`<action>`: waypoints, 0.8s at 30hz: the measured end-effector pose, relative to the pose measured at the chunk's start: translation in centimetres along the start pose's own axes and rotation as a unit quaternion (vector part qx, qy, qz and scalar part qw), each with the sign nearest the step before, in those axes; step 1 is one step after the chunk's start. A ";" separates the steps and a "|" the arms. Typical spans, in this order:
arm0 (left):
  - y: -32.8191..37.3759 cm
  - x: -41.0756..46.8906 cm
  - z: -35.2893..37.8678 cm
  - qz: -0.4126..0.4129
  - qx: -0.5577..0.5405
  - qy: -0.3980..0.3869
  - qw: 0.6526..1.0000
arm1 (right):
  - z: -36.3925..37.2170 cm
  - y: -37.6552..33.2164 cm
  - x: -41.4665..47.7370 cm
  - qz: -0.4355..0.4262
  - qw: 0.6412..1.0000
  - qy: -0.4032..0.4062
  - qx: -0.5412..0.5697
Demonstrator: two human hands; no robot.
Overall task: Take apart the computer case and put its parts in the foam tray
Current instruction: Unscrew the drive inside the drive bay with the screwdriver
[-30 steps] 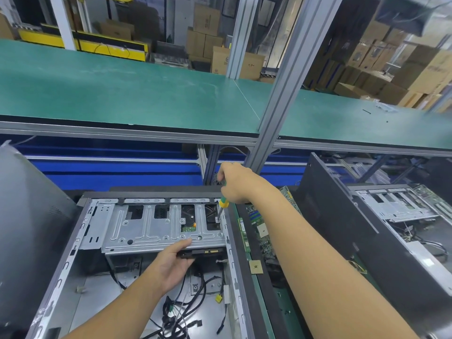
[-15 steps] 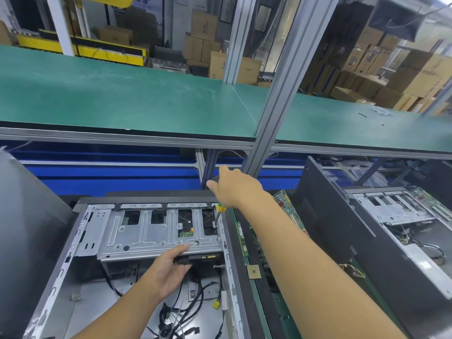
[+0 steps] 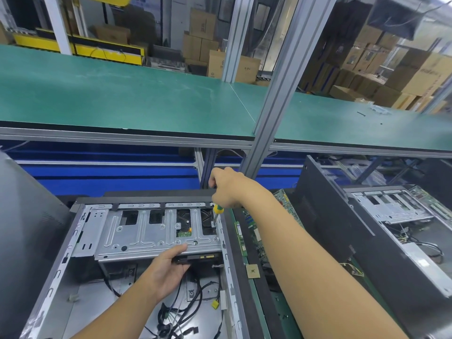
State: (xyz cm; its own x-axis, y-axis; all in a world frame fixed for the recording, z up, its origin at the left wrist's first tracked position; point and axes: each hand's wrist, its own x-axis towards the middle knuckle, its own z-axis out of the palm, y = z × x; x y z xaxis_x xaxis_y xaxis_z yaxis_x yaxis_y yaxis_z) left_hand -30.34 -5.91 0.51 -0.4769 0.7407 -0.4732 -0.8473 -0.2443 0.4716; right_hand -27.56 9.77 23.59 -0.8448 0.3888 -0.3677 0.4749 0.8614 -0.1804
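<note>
The step in hand looks like loosening a fastener on the drive cage [image 3: 146,232] of the open computer case [image 3: 82,237], which lies on its side on the worktop directly under both hands. The right hand [image 3: 226,189] has its fingers curled tight round the yellow-and-green screwdriver [image 3: 217,209], whose blade meets the cage corner just below those fingers; the screw head itself is too small to make out. The left hand [image 3: 166,272] pinches the black drive [image 3: 198,258] against the cage's near lip, fingers on top and thumb beneath. To do this well, hold the driver in line with the screw and press down firmly before turning, so the tip does not slip off. The left hand should take the drive's weight, so that it does not drop onto the cables [image 3: 195,302] below the palm once free. A dark strip to the right of the fingers, carrying a chip [image 3: 252,270], may be the foam tray; I cannot be sure.
</note>
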 end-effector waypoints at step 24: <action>-0.1 -0.1 0.4 0.003 -0.029 0.029 0.999 | 0.7 0.1 0.3 0.042 0.996 0.072 -0.042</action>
State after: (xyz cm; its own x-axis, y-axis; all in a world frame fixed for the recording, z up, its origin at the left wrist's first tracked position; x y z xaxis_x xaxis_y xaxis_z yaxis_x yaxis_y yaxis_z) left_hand -30.11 -5.73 0.86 -0.4936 0.7023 -0.5130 -0.8554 -0.2854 0.4323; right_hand -27.60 9.70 22.80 -0.8320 0.4986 -0.2432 0.5288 0.8453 -0.0760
